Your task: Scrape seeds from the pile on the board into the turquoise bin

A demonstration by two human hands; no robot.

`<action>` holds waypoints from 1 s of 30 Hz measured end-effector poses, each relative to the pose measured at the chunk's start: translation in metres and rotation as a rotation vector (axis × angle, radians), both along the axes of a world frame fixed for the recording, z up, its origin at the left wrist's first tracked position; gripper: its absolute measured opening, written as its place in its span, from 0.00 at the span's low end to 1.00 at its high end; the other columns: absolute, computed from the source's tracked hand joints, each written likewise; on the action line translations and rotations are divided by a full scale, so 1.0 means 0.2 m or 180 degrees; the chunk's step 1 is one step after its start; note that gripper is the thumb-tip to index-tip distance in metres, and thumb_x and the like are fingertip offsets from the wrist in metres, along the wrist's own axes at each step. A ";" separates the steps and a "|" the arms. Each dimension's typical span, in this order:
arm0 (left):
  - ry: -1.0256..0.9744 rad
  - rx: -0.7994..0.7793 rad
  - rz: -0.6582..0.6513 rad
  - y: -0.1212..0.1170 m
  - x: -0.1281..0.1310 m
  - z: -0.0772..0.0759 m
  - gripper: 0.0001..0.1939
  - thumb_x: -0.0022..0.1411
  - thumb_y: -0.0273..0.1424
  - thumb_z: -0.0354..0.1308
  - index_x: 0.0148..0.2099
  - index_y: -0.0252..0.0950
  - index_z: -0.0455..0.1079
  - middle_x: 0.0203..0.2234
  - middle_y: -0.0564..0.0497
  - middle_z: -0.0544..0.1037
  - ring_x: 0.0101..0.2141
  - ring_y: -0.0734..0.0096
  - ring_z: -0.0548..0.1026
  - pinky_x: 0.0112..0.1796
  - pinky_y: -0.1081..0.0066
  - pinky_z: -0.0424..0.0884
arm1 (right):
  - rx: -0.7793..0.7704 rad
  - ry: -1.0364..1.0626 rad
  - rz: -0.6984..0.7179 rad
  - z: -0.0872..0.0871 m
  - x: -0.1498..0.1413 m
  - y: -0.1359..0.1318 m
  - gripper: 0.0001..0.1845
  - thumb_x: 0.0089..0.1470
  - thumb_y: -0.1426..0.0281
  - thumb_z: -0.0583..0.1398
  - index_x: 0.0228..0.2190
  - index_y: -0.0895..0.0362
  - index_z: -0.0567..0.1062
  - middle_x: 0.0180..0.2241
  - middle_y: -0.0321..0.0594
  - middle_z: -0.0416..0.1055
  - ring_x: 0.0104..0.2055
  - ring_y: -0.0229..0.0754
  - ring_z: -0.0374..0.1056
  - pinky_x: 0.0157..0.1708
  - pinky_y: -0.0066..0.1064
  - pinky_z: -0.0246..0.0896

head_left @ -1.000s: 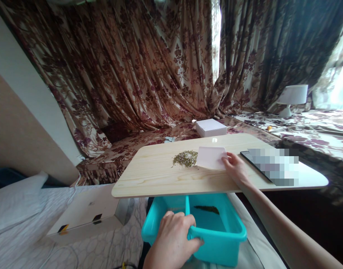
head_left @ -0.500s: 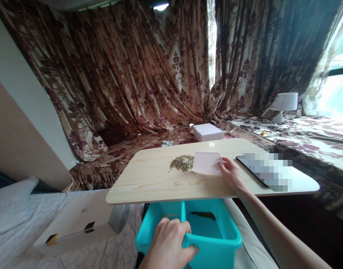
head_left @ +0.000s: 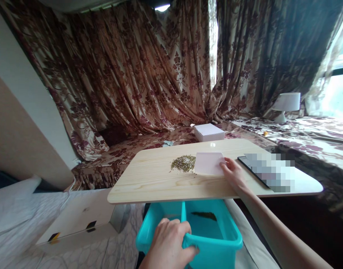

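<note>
My right hand (head_left: 233,171) pinches the right edge of a pale, flat rectangular piece (head_left: 209,163) with rounded corners. Its left edge meets a small heap of green and whitish grains (head_left: 183,163) spread on the light wooden tabletop (head_left: 149,183). Lower down, my left hand (head_left: 171,241) is closed around the near rim of a turquoise bin (head_left: 210,246), where a divider splits it into two compartments. Dark green material (head_left: 204,215) lies in the right compartment. Much of the left compartment is hidden by my hand. The bin sits below the table's near edge.
To the right on the table lies a dark-edged tablet (head_left: 261,173), its screen blurred out. A white box (head_left: 209,131) stands behind the table. A larger white box (head_left: 78,218) rests on the bed at left. A lamp (head_left: 286,104) stands at far right.
The view has shifted very slightly. Both hands keep their holds, and the pale piece stays beside the heap of grains.
</note>
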State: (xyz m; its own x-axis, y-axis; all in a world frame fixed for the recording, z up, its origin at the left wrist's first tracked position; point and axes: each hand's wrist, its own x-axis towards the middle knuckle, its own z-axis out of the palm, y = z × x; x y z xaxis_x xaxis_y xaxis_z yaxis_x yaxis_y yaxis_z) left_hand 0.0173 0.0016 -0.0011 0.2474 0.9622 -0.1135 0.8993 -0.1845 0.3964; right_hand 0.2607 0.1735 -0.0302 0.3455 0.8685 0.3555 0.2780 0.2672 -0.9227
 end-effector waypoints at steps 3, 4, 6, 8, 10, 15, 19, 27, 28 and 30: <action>-0.0021 -0.0004 0.0027 0.00 0.00 0.00 0.09 0.49 0.36 0.57 0.35 0.44 0.70 0.32 0.54 0.72 0.40 0.62 0.66 0.41 0.68 0.57 | 0.0015 0.0045 0.0102 0.00 0.00 0.00 0.18 0.43 0.65 0.56 0.38 0.60 0.70 0.31 0.45 0.75 0.32 0.44 0.71 0.31 0.34 0.64; -0.0018 -0.0001 0.0032 0.00 0.00 0.01 0.09 0.49 0.36 0.57 0.35 0.44 0.70 0.32 0.54 0.72 0.40 0.62 0.66 0.41 0.68 0.57 | 0.0029 0.0063 0.0131 -0.01 0.00 0.00 0.18 0.43 0.65 0.56 0.38 0.60 0.70 0.31 0.45 0.75 0.32 0.44 0.71 0.31 0.34 0.63; -0.0007 0.0003 0.0022 0.00 0.00 0.01 0.08 0.49 0.36 0.57 0.35 0.44 0.70 0.32 0.54 0.72 0.40 0.62 0.66 0.41 0.68 0.57 | 0.0032 0.0074 0.0154 0.00 0.00 0.00 0.18 0.43 0.65 0.56 0.38 0.60 0.70 0.31 0.45 0.75 0.31 0.44 0.71 0.31 0.34 0.63; -0.0004 0.0007 0.0007 -0.01 0.00 0.00 0.08 0.49 0.36 0.56 0.35 0.44 0.69 0.32 0.54 0.72 0.39 0.62 0.66 0.40 0.68 0.57 | 0.0008 0.0076 0.0148 0.00 0.00 0.00 0.18 0.43 0.65 0.56 0.37 0.60 0.69 0.31 0.45 0.75 0.31 0.44 0.70 0.31 0.33 0.63; -0.0013 0.0001 0.0017 -0.01 -0.01 0.00 0.08 0.49 0.36 0.56 0.35 0.44 0.69 0.32 0.55 0.72 0.39 0.62 0.66 0.40 0.68 0.57 | -0.0011 0.0081 0.0123 0.00 0.00 0.00 0.18 0.43 0.65 0.55 0.38 0.60 0.69 0.31 0.46 0.75 0.31 0.44 0.70 0.31 0.33 0.63; -0.0010 -0.0017 0.0021 0.00 -0.01 0.00 0.09 0.50 0.37 0.56 0.35 0.44 0.70 0.32 0.54 0.73 0.40 0.62 0.66 0.41 0.68 0.57 | 0.0033 0.0090 0.0099 0.00 -0.01 -0.01 0.19 0.43 0.64 0.56 0.39 0.60 0.70 0.32 0.46 0.75 0.32 0.44 0.70 0.32 0.34 0.63; -0.0012 -0.0009 0.0007 0.00 -0.01 0.01 0.08 0.50 0.37 0.56 0.35 0.44 0.70 0.32 0.54 0.73 0.39 0.62 0.66 0.41 0.68 0.57 | 0.0057 0.0078 0.0194 0.00 -0.01 -0.01 0.18 0.43 0.65 0.56 0.38 0.60 0.70 0.30 0.44 0.75 0.31 0.43 0.70 0.31 0.33 0.63; -0.0002 -0.0023 0.0023 0.00 0.00 0.02 0.08 0.50 0.36 0.56 0.35 0.44 0.69 0.32 0.54 0.73 0.39 0.62 0.66 0.40 0.68 0.58 | 0.0012 -0.0134 -0.0136 0.03 -0.02 -0.03 0.18 0.43 0.65 0.55 0.37 0.60 0.71 0.31 0.44 0.75 0.31 0.43 0.70 0.32 0.33 0.63; 0.0006 -0.0037 0.0021 0.00 0.00 0.02 0.08 0.50 0.36 0.56 0.35 0.44 0.69 0.32 0.54 0.73 0.39 0.62 0.67 0.40 0.68 0.58 | -0.0024 -0.0177 -0.0208 0.04 -0.02 -0.04 0.18 0.43 0.66 0.54 0.37 0.61 0.71 0.31 0.45 0.75 0.31 0.43 0.70 0.32 0.33 0.63; 0.0011 -0.0050 0.0015 0.00 0.00 0.02 0.08 0.50 0.36 0.56 0.35 0.44 0.69 0.32 0.54 0.73 0.39 0.62 0.67 0.40 0.68 0.58 | -0.0081 -0.0247 -0.0301 0.05 -0.02 -0.04 0.19 0.43 0.66 0.54 0.38 0.61 0.71 0.32 0.45 0.75 0.32 0.44 0.70 0.33 0.33 0.62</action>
